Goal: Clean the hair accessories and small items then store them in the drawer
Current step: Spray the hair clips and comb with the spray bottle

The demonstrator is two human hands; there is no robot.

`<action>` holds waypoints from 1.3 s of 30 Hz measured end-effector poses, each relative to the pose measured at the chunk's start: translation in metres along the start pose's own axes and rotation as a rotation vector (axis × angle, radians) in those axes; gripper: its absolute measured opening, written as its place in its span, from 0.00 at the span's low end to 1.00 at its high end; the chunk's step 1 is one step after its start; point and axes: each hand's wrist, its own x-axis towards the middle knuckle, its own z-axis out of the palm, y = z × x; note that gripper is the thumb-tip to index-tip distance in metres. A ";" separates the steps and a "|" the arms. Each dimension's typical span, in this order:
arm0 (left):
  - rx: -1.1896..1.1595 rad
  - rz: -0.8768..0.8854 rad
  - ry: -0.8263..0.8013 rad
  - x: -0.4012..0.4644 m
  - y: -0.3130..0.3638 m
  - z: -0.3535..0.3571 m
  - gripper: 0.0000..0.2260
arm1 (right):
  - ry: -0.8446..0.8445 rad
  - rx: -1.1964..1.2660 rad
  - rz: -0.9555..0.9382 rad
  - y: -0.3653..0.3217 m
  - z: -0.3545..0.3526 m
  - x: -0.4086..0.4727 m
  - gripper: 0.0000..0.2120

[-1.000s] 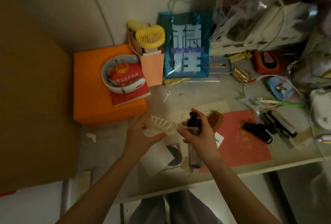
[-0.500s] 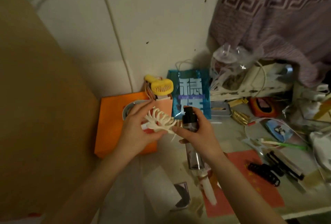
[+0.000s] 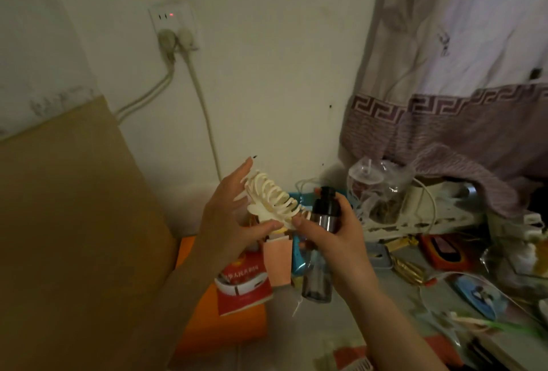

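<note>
A person holds a cream hair clip (image 3: 271,200) up in front of a pale wall, well above a cluttered table (image 3: 394,305). The left hand (image 3: 229,219) cradles the clip w/ fingers stretched upward behind it and the thumb pressed to its lower edge; the clip's curved teeth point up and to the right. The right hand (image 3: 335,234) is wrapped around a spray bottle (image 3: 321,240), black cap at top, metal collar below, dark clear body showing under the palm, while its thumb tip touches the clip's near end. Bottle sits upright, just beside the clip, nozzle approx. level w/ the teeth. Below the hands: a red booklet (image 3: 243,287) lying on an orange box (image 3: 213,329), w/ a white band across the booklet's cover. On the wall upper left, a socket (image 3: 173,19) w/ a red light and two plugs, cords trailing down. A patterned curtain (image 3: 462,74) hangs at right over a crumpled plastic bag (image 3: 376,190). A brown cardboard sheet (image 3: 74,237) leans at left.
</note>
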 end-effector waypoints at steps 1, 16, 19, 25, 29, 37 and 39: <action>-0.060 -0.040 0.000 0.005 0.004 -0.001 0.47 | 0.010 0.022 -0.011 -0.005 0.001 0.002 0.26; -0.512 -0.086 0.050 0.039 0.053 -0.013 0.30 | 0.042 0.205 -0.139 -0.049 0.016 0.012 0.24; -0.492 -0.060 0.052 0.045 0.057 -0.021 0.30 | 0.001 0.177 -0.162 -0.058 0.017 0.011 0.27; -0.479 -0.004 0.064 0.057 0.068 -0.038 0.30 | -0.083 0.126 -0.212 -0.077 0.017 0.015 0.28; -0.475 0.041 0.091 0.067 0.083 -0.050 0.30 | -0.080 0.052 -0.305 -0.093 0.014 0.020 0.26; -0.506 0.105 0.162 0.091 0.110 -0.071 0.28 | -0.097 -0.060 -0.516 -0.133 0.016 0.036 0.24; -0.510 0.116 0.175 0.098 0.115 -0.075 0.27 | -0.104 -0.093 -0.571 -0.142 0.016 0.038 0.26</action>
